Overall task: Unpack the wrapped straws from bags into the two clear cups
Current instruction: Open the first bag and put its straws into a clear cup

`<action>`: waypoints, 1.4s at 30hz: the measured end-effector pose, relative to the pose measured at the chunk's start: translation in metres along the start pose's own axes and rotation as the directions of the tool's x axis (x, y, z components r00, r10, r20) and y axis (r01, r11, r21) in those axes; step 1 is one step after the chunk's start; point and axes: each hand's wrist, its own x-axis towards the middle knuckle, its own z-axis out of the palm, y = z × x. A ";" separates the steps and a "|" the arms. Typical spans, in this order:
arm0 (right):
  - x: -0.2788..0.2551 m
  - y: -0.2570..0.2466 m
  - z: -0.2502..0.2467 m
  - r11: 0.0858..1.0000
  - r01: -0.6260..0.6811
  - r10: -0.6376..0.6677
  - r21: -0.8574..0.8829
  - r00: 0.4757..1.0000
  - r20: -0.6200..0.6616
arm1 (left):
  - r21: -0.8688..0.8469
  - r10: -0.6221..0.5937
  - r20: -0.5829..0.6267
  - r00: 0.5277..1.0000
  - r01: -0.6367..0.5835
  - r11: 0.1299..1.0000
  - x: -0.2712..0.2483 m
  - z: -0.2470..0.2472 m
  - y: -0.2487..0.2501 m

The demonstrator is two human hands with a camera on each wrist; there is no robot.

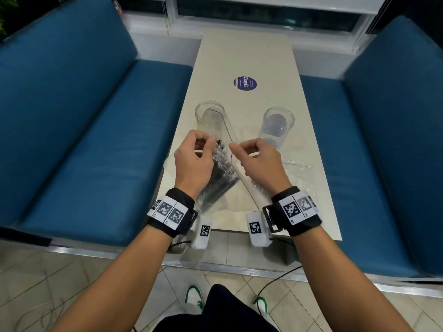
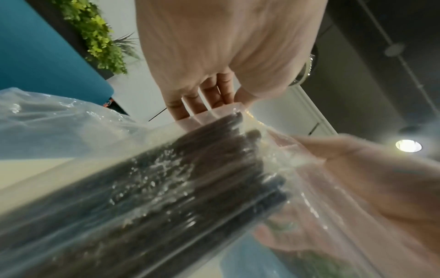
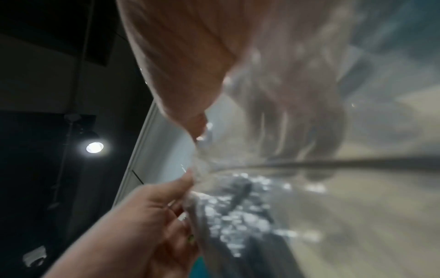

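Observation:
Two clear cups stand on the cream table (image 1: 247, 51), the left cup (image 1: 209, 116) and the right cup (image 1: 278, 123); neither holds any straws that I can make out. In front of them a clear bag (image 1: 221, 173) of black wrapped straws (image 2: 190, 178) is tilted up off the table. My left hand (image 1: 211, 142) pinches the left side of the bag's mouth (image 2: 228, 107). My right hand (image 1: 233, 146) pinches the opposite side, thumb on the film (image 3: 199, 131). A thin purple line runs along the bag's top edge. The film blurs both wrist views.
A second crumpled clear bag (image 1: 296, 168) lies on the table to the right of my right hand. A round purple sticker (image 1: 245, 83) sits beyond the cups. Blue bench seats (image 1: 96, 140) flank the narrow table on both sides. The table's near edge is under my wrists.

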 end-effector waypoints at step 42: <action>0.002 0.041 -0.014 0.934 0.082 -0.112 0.347 0.991 0.067 | -0.431 -0.428 0.250 0.869 0.496 0.754 0.011 -0.001 -0.007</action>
